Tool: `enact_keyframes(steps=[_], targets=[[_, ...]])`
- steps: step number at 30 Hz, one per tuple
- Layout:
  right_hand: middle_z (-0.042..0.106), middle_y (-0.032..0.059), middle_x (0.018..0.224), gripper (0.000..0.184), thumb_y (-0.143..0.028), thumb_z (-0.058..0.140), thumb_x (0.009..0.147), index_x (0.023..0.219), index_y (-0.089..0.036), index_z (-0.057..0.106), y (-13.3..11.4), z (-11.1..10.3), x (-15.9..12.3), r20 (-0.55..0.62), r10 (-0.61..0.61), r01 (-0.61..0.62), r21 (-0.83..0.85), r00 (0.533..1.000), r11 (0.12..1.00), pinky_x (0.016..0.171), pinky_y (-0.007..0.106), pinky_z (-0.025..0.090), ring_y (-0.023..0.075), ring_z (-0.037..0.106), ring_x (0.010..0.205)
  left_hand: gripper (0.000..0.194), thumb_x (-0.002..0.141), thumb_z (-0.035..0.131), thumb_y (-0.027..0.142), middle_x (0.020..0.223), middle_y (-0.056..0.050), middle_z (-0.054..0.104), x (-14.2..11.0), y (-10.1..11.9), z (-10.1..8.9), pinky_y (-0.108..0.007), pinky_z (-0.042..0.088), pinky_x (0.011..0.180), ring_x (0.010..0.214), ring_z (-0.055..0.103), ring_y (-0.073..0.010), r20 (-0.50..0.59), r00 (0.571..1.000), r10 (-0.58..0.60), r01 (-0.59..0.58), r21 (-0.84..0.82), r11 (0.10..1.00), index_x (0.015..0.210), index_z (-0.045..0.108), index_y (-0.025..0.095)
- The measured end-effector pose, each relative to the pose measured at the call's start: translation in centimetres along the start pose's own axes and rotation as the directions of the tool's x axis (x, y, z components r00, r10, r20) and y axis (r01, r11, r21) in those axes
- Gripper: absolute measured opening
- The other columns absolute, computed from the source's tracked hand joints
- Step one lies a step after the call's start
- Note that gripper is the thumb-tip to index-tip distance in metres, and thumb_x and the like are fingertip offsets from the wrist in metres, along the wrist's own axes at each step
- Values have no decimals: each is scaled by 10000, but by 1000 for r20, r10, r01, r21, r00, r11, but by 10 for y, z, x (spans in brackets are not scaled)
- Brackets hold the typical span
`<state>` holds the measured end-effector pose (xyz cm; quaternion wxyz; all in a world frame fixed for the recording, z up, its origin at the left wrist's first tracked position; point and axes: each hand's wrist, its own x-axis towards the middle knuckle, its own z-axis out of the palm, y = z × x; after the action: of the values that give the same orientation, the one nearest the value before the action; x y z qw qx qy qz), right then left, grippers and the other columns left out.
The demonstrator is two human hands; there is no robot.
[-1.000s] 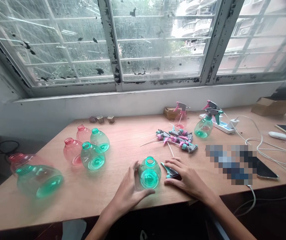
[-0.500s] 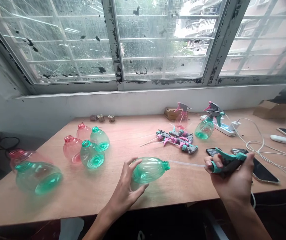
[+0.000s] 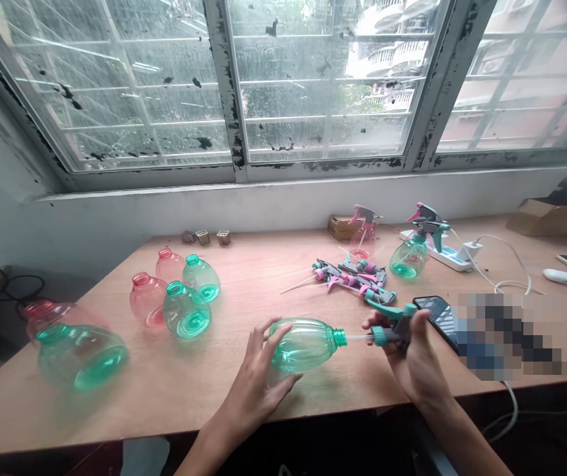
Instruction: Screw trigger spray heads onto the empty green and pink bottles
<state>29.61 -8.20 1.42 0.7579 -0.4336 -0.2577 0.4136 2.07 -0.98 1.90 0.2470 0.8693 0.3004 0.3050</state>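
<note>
A clear green spray bottle [image 3: 306,345] lies tilted on its side, its threaded neck pointing right, with my left hand [image 3: 268,367] closed around its base end. My right hand [image 3: 415,354] grips a grey and teal trigger spray head [image 3: 396,324]. From that head a thin clear tube [image 3: 359,337] runs left into the bottle's mouth. The teal collar stands a short way off the neck, apart from it. Behind my right hand lies a pile of grey, pink and teal spray heads [image 3: 355,281].
Several open red and green bottles [image 3: 187,311] stand on the left of the wooden table [image 3: 244,277]. At the back are a pink-topped spray bottle [image 3: 363,239], a green spray bottle [image 3: 409,256] and a power strip [image 3: 454,258]. A phone [image 3: 435,314] lies right of my right hand.
My right hand has moved left with the spray head, bringing its collar close to the bottle neck. Much more of the tube is inside the bottle. My left hand keeps its hold.
</note>
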Motion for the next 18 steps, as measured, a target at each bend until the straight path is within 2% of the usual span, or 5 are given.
enact_keyframes(steps=[2, 4, 9, 13, 18], targets=[[765, 78, 1030, 472, -602, 816, 751, 1004, -206, 769, 10, 3, -2, 93, 85, -68, -170, 992, 983, 805, 306, 553, 256, 681, 977, 747, 920, 668, 147, 1549, -95, 300, -1, 1, 2, -541, 373, 1161, 1399, 358, -342, 18, 1000, 24, -25, 34, 999, 1526, 296, 378], [761, 66, 1066, 389, -459, 860, 770, 1043, -206, 748, 17, 3, -3, 176, 151, -92, -304, 973, 948, 878, 312, 523, 247, 674, 1003, 761, 938, 638, 135, 1568, -98, 294, -1, 1, 4, -558, 370, 1152, 1375, 375, -349, 29, 999, 39, -41, 63, 997, 1549, 257, 382], [749, 29, 775, 360, -458, 770, 868, 1053, -180, 635, 27, 3, -5, 240, 252, -160, -347, 937, 924, 618, 264, 478, 151, 634, 610, 705, 982, 583, 203, 1639, -94, 176, -1, 1, 5, -585, 314, 1185, 1460, 276, -368, 44, 999, 25, -28, 62, 998, 1565, 223, 367], [692, -8, 678, 385, -467, 778, 853, 1032, -170, 610, 32, 6, -5, 249, 238, -148, -332, 939, 931, 553, 237, 421, 125, 575, 540, 603, 1030, 495, 406, 1684, -78, 87, -1, 1, 2, -558, 170, 1260, 1548, 123, -326, 62, 983, -172, 180, -179, 967, 1562, 224, 320], [596, -59, 593, 458, -434, 866, 757, 1059, -157, 662, 29, 7, -8, 299, 280, -136, -424, 912, 895, 540, 238, 384, 109, 501, 521, 769, 1010, 501, 513, 1647, -184, 235, 1, 0, 0, -559, 229, 1242, 1527, 220, -349, 32, 937, -347, 342, -274, 899, 1586, 109, 188]])
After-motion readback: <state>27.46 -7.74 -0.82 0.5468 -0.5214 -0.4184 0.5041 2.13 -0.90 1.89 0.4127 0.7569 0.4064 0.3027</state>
